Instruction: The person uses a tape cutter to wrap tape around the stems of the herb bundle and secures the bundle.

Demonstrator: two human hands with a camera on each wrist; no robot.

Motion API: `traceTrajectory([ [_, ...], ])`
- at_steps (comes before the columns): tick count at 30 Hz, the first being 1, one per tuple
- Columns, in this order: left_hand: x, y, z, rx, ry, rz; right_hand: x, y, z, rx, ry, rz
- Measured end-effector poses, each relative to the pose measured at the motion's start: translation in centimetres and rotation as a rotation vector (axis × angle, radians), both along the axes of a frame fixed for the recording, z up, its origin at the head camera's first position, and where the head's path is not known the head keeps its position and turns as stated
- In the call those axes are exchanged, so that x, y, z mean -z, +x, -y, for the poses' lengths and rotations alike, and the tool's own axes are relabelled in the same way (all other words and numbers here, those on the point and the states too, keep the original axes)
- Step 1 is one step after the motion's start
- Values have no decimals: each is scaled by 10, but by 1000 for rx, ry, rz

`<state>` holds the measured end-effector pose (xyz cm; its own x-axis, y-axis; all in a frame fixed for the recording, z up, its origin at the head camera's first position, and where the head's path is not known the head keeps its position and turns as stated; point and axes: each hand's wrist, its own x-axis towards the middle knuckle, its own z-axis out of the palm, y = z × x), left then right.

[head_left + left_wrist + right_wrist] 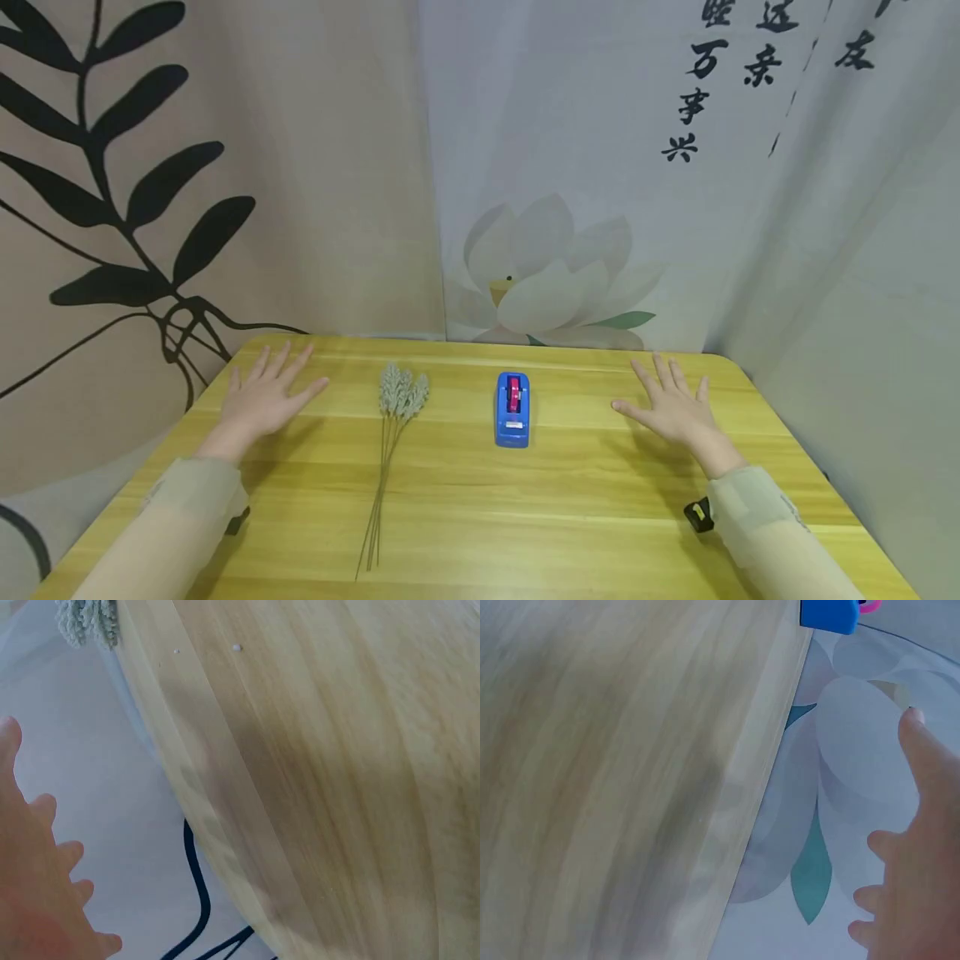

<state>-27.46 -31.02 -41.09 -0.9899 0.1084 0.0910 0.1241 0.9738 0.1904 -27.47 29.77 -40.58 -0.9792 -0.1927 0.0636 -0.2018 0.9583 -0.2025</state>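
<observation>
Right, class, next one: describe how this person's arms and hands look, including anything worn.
The left hand and right hand are bare, without gloves. The left sleeve and right sleeve are long and pale cream, with slightly greener cuffs. A small black device with a yellow mark shows under the right cuff.

L fingers [43,810] spread, table [322,772] at R, prob. flowers [88,622] top L.

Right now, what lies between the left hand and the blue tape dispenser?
In the head view, the bunch of dried flowers lies on the table between the left hand and the blue tape dispenser.
</observation>
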Motion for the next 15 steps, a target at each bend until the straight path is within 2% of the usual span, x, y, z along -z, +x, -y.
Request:
traceTrajectory([
  [4,0,0,-4,6,-7,-6,-2,4,8,-23,-31,-25],
  [7,-2,0,-15,33,-12,-23,-4,10,20,-67,-98,-52],
  [11,-6,5,-44,111,18,-92,-5,18,42,-159,-216,-89],
  [15,-10,8,-82,202,102,-165,-4,19,66,-207,-379,-69],
])
